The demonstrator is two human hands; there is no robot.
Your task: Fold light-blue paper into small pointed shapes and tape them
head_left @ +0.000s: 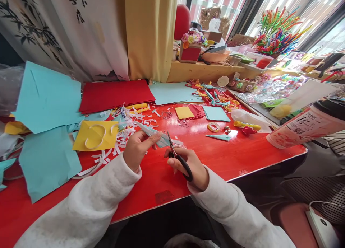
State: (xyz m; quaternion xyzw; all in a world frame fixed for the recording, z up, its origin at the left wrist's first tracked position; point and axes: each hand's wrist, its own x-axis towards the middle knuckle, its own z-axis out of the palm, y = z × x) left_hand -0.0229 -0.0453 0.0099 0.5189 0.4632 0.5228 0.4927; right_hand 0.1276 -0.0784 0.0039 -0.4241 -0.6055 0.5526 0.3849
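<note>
My left hand (140,147) pinches a folded piece of light blue paper (162,141) above the red table. In my right hand (190,163) is a pair of scissors (185,167) with black handles, blades pointing up and away. The blades lie at the paper's right end; whether they are cutting into it I cannot tell. Left of my left hand lie white paper scraps (121,144) and a yellow sheet (95,135) with curled strips on it. A small folded light blue piece (219,137) rests on the table to the right.
Large light blue sheets (50,162) and red sheets (115,95) lie at the left and back. Square paper stacks (216,113), a tape roll (213,127) and a yellow tube (247,125) sit farther off. A tilted drink cup (307,124) is at the right edge.
</note>
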